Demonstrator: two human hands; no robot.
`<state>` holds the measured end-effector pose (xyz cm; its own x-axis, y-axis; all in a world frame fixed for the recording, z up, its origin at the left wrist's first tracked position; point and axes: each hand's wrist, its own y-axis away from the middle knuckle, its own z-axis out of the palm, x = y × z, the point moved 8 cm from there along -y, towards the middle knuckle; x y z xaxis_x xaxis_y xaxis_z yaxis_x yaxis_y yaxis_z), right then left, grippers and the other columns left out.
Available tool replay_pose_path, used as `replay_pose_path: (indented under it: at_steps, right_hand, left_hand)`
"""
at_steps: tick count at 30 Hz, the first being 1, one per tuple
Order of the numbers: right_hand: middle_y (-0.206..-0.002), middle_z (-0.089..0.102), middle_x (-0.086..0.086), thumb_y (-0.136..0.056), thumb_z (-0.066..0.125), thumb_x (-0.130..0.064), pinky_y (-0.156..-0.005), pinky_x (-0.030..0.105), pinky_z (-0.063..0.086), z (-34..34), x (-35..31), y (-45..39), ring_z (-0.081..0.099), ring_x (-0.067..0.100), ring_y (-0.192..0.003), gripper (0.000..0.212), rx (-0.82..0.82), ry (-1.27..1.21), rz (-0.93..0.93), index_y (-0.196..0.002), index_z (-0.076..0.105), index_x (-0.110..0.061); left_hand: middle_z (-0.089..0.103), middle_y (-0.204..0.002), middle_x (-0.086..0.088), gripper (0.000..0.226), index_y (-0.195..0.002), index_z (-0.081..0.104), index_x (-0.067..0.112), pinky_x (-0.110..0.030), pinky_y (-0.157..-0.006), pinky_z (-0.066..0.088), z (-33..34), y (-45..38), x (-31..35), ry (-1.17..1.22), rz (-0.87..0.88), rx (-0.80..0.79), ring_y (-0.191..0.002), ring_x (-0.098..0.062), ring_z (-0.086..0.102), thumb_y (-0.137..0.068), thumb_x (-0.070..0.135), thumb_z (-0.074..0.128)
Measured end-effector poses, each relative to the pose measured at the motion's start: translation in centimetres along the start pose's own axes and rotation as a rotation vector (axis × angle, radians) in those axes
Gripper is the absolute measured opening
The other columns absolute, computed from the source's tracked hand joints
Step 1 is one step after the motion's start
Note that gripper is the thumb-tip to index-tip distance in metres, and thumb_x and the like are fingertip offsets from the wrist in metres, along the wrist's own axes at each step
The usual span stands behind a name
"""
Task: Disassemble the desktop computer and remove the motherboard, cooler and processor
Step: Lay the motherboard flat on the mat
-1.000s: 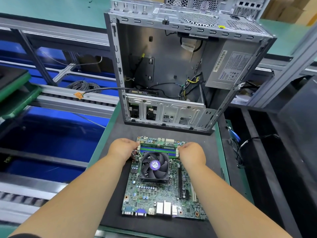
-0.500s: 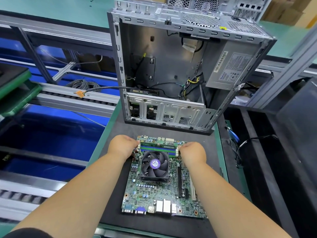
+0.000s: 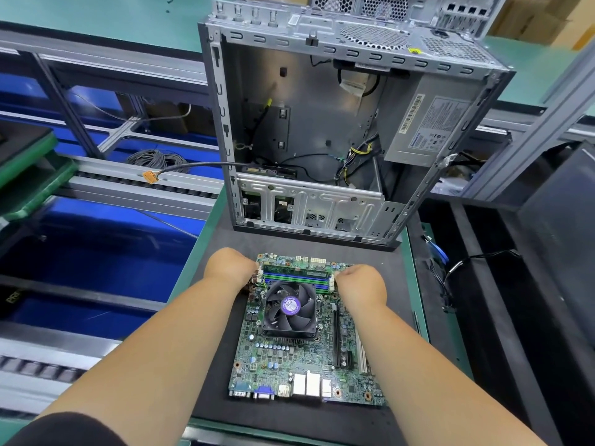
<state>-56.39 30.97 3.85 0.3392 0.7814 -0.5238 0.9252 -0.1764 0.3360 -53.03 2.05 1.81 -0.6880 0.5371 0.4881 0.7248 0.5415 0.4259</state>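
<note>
The green motherboard (image 3: 289, 358) lies flat on a black mat (image 3: 391, 262) in front of the opened computer case (image 3: 322, 123). A black cooler fan (image 3: 289, 306) with a purple label sits on the board. Just beyond it a green memory module (image 3: 296, 272) stands in the blue slots. My left hand (image 3: 228, 268) is at the module's left end and my right hand (image 3: 360, 284) at its right end. Both hands have their fingers curled down onto the ends, and the fingertips are hidden. The processor is not visible.
The case stands upright at the far edge of the mat, with a grey power supply (image 3: 428, 130) and loose cables inside. A cable with an orange connector (image 3: 149, 177) sticks out to the left over the conveyor rails. Black trays (image 3: 515, 317) lie to the right.
Both hands stay at the ends of the memory module and have hardly moved. The view has shifted slightly.
</note>
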Motion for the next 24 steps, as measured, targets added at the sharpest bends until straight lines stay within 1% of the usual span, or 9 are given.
replay_pose_path:
  at_steps: [4, 6, 7, 9, 11, 14, 19, 21, 24]
  right_hand:
    - [-0.049, 0.046, -0.002, -0.09, 0.056, -0.018, -0.045, 0.022, 0.027, -0.1, 0.3, -0.2, 0.039, 0.017, -0.046, 0.037, 0.015, -0.009, -0.018, -0.054, 0.053, -0.017]
    - [-0.062, 0.054, 0.001, -0.09, 0.059, -0.022, -0.048, 0.024, 0.031, -0.4, 0.0, -0.1, 0.042, 0.018, -0.049, 0.034, 0.064, -0.018, -0.059, -0.057, 0.051, -0.02]
    - [-0.078, 0.058, 0.002, -0.09, 0.06, -0.026, -0.053, 0.025, 0.034, -0.7, -0.3, 0.1, 0.047, 0.017, -0.054, 0.028, 0.106, -0.02, -0.092, -0.064, 0.054, -0.022]
    - [-0.103, 0.056, -0.002, -0.091, 0.061, -0.036, -0.066, 0.029, 0.044, -1.1, -1.6, 0.5, 0.056, 0.016, -0.071, 0.011, 0.158, -0.023, -0.224, -0.084, 0.065, -0.028]
    - [-0.109, 0.056, -0.009, -0.089, 0.063, -0.044, -0.086, 0.034, 0.043, -0.3, -3.7, 1.0, 0.056, 0.014, -0.093, 0.016, 0.094, 0.09, -0.431, -0.101, 0.069, -0.036]
    - [-0.112, 0.061, -0.014, -0.09, 0.062, -0.043, -0.091, 0.037, 0.031, 1.0, -5.5, 1.3, 0.047, 0.017, -0.111, 0.019, 0.039, 0.378, -0.577, -0.107, 0.071, -0.04]
    - [-0.105, 0.067, -0.01, -0.094, 0.062, -0.028, -0.093, 0.035, 0.033, 0.7, -6.2, 1.5, 0.049, 0.021, -0.108, 0.016, 0.055, 0.253, -0.618, -0.102, 0.076, -0.029]
    - [-0.101, 0.067, -0.007, -0.093, 0.064, -0.023, -0.093, 0.034, 0.04, 0.2, -6.2, 1.8, 0.051, 0.021, -0.105, 0.014, 0.052, 0.169, -0.627, -0.099, 0.077, -0.023]
    - [-0.095, 0.064, -0.007, -0.091, 0.067, -0.02, -0.079, 0.029, 0.045, -1.1, -5.9, 2.0, 0.055, 0.016, -0.093, 0.01, 0.074, 0.029, -0.584, -0.094, 0.077, -0.021]
  left_hand:
    - [0.059, -0.062, -0.006, 0.032, -0.065, 0.06, 0.009, -0.031, -0.071, 0.05, 1.8, -0.3, -1.7, 0.378, -0.1, -0.122, -0.061, -0.022, 0.057, -0.083, 0.032, 0.073]
    - [0.06, -0.066, -0.006, 0.028, -0.064, 0.062, 0.009, -0.033, -0.079, 0.053, 2.3, -0.4, -1.9, 0.487, -0.115, -0.154, -0.062, -0.021, 0.056, -0.084, 0.027, 0.073]
    - [0.061, -0.069, -0.006, 0.026, -0.065, 0.064, 0.01, -0.033, -0.081, 0.054, 2.4, -0.4, -2.0, 0.521, -0.119, -0.164, -0.064, -0.02, 0.056, -0.084, 0.024, 0.073]
    - [0.064, -0.072, -0.005, 0.019, -0.071, 0.066, 0.008, -0.025, -0.07, 0.056, 2.5, -0.1, -2.0, 0.593, -0.12, -0.189, -0.064, -0.015, 0.056, -0.086, 0.02, 0.072]
    - [0.067, -0.077, -0.004, 0.014, -0.078, 0.068, 0.006, -0.02, -0.064, 0.052, 2.5, 0.3, -1.9, 0.661, -0.103, -0.209, -0.065, -0.01, 0.056, -0.086, 0.017, 0.071]
    - [0.068, -0.082, -0.004, 0.01, -0.088, 0.068, 0.005, -0.019, -0.07, 0.049, 2.1, 1.1, -1.9, 0.711, -0.069, -0.213, -0.074, -0.01, 0.059, -0.088, 0.015, 0.068]
    - [0.066, -0.081, -0.005, 0.01, -0.098, 0.063, 0.001, -0.007, -0.051, 0.048, 2.1, 2.1, -1.5, 0.784, -0.022, -0.256, -0.069, -0.011, 0.061, -0.094, 0.009, 0.059]
    - [0.065, -0.08, -0.004, 0.01, -0.099, 0.063, 0.002, -0.008, -0.052, 0.048, 2.0, 2.1, -1.3, 0.775, -0.013, -0.246, -0.068, -0.009, 0.06, -0.094, 0.009, 0.057]
    - [0.066, -0.082, -0.002, 0.013, -0.101, 0.064, 0.002, -0.013, -0.059, 0.045, 2.1, 2.0, -1.3, 0.745, -0.001, -0.226, -0.07, -0.007, 0.06, -0.095, 0.011, 0.056]
